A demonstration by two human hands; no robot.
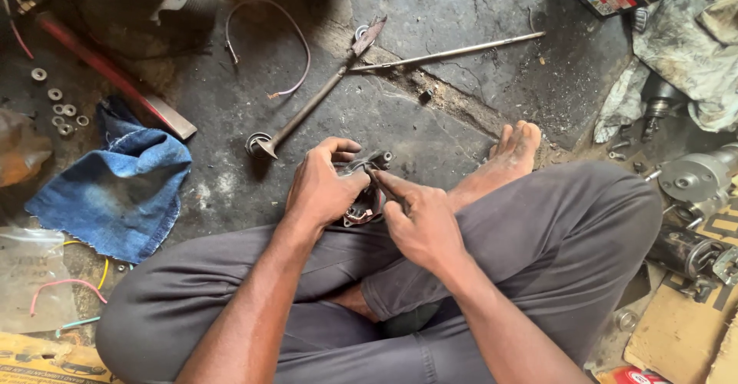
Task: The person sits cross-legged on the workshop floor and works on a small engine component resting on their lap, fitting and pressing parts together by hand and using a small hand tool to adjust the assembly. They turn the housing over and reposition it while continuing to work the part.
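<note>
Your left hand clasps the small dark metal motor part with copper contacts above your lap. Your right hand pinches a thin dark tool against its top edge. The part looks only partly stripped; washers lie far left.

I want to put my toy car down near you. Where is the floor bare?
Bare concrete lies between the denim rag, the long metal rod tool and the left hand. More lies beyond the bare foot, under the thin rod. It is crowded by the washers on the left and the motor parts on the right.
</note>
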